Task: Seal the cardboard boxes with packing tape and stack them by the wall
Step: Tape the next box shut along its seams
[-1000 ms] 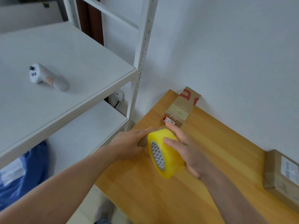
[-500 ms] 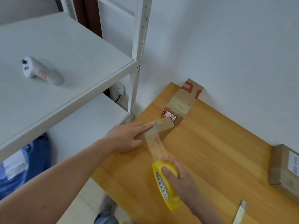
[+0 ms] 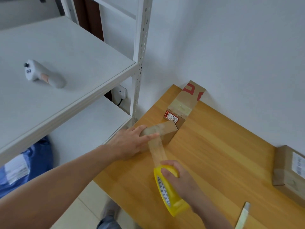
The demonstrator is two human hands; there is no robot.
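White wall and a pale metal shelf unit (image 3: 69,66) frame a wooden surface (image 3: 214,162) pushed into the corner. On the shelf at far left lies a grey handheld controller (image 3: 43,74). Further right, the left hand (image 3: 130,142) lies flat, fingers stretched out, pressing on the near cardboard box (image 3: 162,132) at the surface's edge and pinning the tape's start. A strip of clear tape (image 3: 156,151) runs from under those fingers down to the yellow tape roll (image 3: 166,190), which the right hand (image 3: 179,179) grips closed around its rim. Behind the near box a second, already taped box (image 3: 184,103) rests against the wall; a third box (image 3: 288,172) sits at the far right edge, and a utility knife (image 3: 242,215) lies near the bottom right.

The step in hand looks like sealing: tape drawn out, not yet cut. Next would likely be laying the strip down over the box and severing it, keeping tension so it does not twist.
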